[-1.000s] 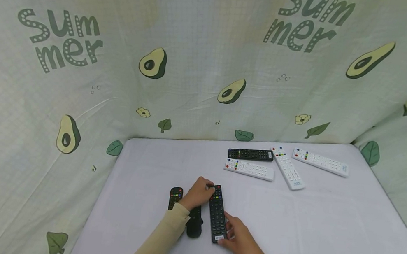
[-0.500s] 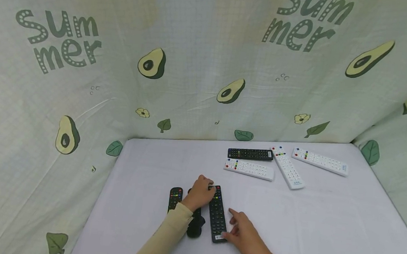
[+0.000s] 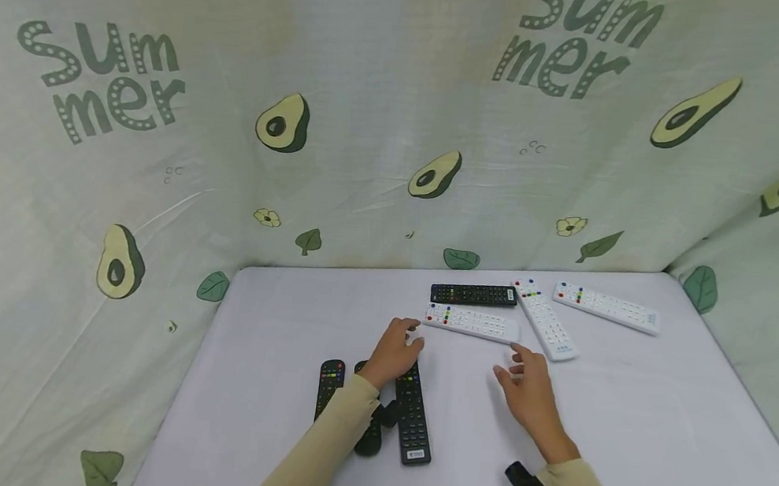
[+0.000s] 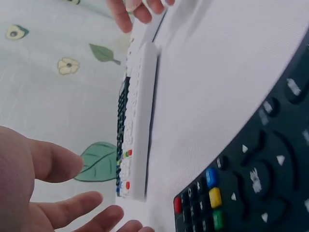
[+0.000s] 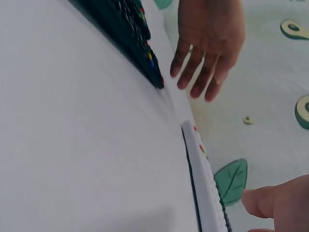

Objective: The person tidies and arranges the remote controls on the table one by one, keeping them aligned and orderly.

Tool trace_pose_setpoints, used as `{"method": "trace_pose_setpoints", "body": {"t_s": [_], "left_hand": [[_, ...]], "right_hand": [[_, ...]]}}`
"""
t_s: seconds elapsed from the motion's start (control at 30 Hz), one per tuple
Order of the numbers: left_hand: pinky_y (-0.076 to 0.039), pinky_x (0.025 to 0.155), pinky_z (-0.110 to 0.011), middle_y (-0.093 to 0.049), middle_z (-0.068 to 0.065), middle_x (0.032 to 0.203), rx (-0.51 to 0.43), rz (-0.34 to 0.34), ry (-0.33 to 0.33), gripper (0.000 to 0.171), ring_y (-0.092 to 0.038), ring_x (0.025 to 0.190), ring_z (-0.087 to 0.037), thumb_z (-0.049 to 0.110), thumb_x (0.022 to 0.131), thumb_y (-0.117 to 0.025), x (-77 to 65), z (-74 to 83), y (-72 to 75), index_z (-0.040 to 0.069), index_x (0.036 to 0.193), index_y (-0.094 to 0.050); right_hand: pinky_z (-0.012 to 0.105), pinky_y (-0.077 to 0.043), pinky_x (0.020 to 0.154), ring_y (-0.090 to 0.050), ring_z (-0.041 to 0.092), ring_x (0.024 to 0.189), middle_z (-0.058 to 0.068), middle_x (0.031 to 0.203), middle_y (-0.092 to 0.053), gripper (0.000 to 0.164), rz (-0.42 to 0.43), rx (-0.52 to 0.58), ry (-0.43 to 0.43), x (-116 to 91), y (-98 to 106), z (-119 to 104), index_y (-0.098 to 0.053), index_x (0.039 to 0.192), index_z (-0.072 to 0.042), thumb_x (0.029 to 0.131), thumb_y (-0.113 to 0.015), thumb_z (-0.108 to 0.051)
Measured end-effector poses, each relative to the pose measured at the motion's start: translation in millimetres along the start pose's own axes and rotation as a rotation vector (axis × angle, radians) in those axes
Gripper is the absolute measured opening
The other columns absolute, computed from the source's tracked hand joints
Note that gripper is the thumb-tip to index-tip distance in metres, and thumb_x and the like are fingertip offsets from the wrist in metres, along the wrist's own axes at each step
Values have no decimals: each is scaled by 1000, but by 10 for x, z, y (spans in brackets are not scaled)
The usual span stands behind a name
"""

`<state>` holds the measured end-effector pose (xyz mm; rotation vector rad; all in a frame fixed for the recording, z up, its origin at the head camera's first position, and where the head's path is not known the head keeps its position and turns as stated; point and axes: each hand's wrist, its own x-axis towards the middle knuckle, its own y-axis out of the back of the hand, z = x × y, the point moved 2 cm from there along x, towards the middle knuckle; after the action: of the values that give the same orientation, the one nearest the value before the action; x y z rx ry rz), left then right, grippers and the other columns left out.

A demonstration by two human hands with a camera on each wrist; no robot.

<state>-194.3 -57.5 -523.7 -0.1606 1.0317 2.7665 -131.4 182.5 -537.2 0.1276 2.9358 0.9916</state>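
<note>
A white remote control (image 3: 472,323) lies crosswise on the table in the head view. My left hand (image 3: 394,353) hovers just off its left end, fingers spread and holding nothing, over the top of a long black remote control (image 3: 415,420). Near the white remote's right end is my right hand (image 3: 532,396), fingers loosely bent with nothing between them. In the left wrist view, a gap shows between my left hand (image 4: 43,193) and the white remote (image 4: 143,121). The right wrist view shows my right thumb (image 5: 260,200) apart from that remote too.
Two more black remotes, one at the left (image 3: 329,383) and one partly under my left sleeve (image 3: 369,440), lie beside the long one. Behind the white remote are another black remote (image 3: 473,294), a slanted white one (image 3: 546,323) and a white one farther right (image 3: 607,307).
Both hands have left the long black remote, which stays in place. The right hand has moved away and forward to the right; the left has risen slightly forward toward the white remote.
</note>
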Motion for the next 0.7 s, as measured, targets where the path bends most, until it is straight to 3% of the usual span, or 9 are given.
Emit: {"method": "trace_pose_setpoints", "body": {"t_s": [0.23,0.43,0.7], "left_hand": [[-48,114,-52,-53,-21,147,-58,5,21,52,-54,136,-37,17,105,-56,153,18,-45,-2,153,-48],[-42,120,-55,-49,-24,154,-87,-14,44,59,-48,145,-41,19,104,-56,246,25,-99,-3,157,-42],[-39,122,-57,-46,-26,159,-133,-36,69,63,-43,148,-44,20,103,-56,361,77,-181,0,160,-38]], "right_hand": [[61,-51,104,-54,54,123,41,138,-37,65,-34,-25,-69,282,67,136,-27,155,19,106,-58,-10],[64,-49,104,-53,57,124,46,140,-37,69,-61,-76,-52,465,50,146,-23,155,22,107,-57,-13],[67,-22,125,-26,62,147,49,155,-27,70,-61,-113,-15,644,-7,159,-22,153,25,107,-56,-15]]}}
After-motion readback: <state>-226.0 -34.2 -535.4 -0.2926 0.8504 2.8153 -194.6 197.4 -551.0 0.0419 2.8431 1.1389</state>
